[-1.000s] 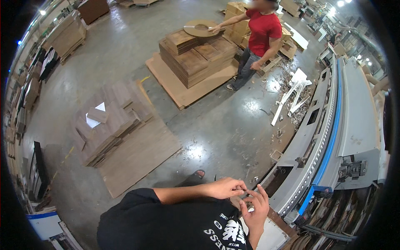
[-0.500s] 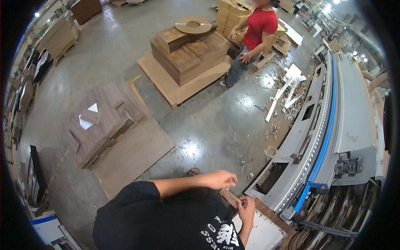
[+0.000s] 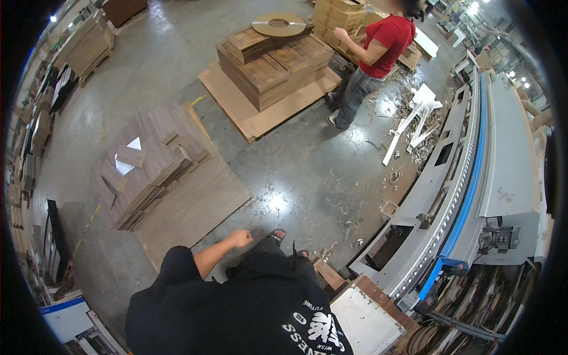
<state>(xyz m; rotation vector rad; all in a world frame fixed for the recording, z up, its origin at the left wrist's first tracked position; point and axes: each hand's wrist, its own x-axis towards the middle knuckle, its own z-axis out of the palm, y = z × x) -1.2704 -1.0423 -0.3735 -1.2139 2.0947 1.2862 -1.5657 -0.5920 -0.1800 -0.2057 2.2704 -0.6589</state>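
Observation:
My left hand [image 3: 241, 238] hangs out in front of my body over the floor, its fingers curled closed, and no object shows in it. The nearest thing to it is the brown wood-grain board [image 3: 195, 219] on the floor ahead. My right hand is out of sight, with the black shirt filling the lower part of the view. Beside my right side, a narrow brown wood piece [image 3: 329, 274] lies next to the white-topped stand [image 3: 368, 316]; whether a hidden hand touches it cannot be seen.
Left of centre, stacked wood-grain panels [image 3: 151, 157] rest on the board. Farther off, a panel stack [image 3: 275, 71] carries a roll of edging tape [image 3: 278, 25]. A person in red [image 3: 387, 44] stands beside it. A long grey machine [image 3: 441, 195] runs along the right; white scraps [image 3: 417, 121] litter the floor.
My left hand has swung left, away from the small wood piece. My right hand, which held that piece, has left the view. The person in red has turned and shifted right.

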